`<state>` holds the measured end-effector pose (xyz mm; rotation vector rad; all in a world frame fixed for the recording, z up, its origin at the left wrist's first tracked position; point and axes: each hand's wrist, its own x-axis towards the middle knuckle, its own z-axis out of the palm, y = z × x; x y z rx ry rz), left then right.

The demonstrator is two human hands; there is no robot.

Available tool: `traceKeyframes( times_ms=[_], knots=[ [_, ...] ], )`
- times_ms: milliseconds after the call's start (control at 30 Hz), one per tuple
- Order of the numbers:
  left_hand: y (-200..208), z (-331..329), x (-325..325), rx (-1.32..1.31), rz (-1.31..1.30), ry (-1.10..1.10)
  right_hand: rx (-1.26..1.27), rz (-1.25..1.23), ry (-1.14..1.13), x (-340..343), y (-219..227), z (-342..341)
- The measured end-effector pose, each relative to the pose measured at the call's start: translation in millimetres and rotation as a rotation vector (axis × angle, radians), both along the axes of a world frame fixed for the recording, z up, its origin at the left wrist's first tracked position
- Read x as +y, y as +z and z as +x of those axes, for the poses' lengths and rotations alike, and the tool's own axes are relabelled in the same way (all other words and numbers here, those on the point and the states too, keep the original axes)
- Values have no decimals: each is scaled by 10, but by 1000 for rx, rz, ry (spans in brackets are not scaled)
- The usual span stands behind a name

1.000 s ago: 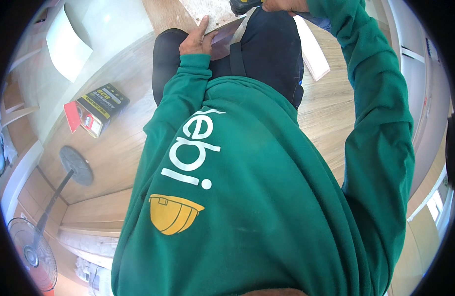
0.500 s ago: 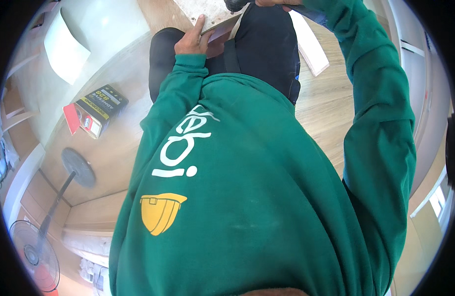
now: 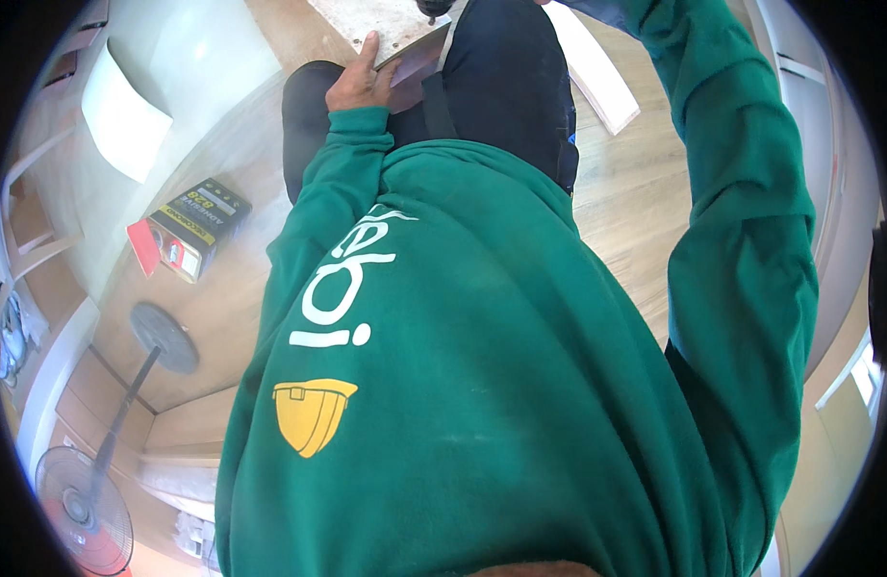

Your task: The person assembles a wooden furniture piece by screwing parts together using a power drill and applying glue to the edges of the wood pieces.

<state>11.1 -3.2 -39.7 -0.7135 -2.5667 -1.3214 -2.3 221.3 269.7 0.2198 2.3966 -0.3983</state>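
Observation:
A white board (image 3: 371, 21) with small dark spots lies at the top, over my knees. My left hand (image 3: 360, 85) grips its near edge, one finger up along the face and the others bent around below. A brownish side panel (image 3: 419, 69) drops from that edge between my legs. The dark nose of a power drill (image 3: 434, 8) points at the board's right corner. My right hand (image 3: 544, 2) is nearly all cut off by the top edge; it is on the drill's side, and its fingers hardly show.
A white strip (image 3: 593, 72) lies on the wood floor right of my leg. To the left are a curved white sheet (image 3: 124, 111), an open dark tin-shaped adhesive box (image 3: 201, 226) with a red flap, and a standing fan (image 3: 86, 510) on a round base (image 3: 164, 337).
The board and my left hand have shifted slightly left and down in the picture. The drill nose has moved left and up, and my right hand has slipped mostly past the top edge.

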Motion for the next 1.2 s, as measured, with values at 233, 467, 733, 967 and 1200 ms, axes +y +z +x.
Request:
traceKeyframes(
  times_ms=[233,467,733,967,1200],
  knots=[
    [89,-2,7,7,-49,36,67,-9,53,95,-44,1],
    [127,9,135,2,-92,-6,61,-8,65,271,-139,2],
    [315,63,106,-132,-129,44,73,-45,141,296,-379,-207],
    [277,47,68,-41,-43,-12,51,-57,153,423,-489,-173],
    [252,70,134,-155,42,-43,55,-86,146,529,-536,-114]
  ],
)
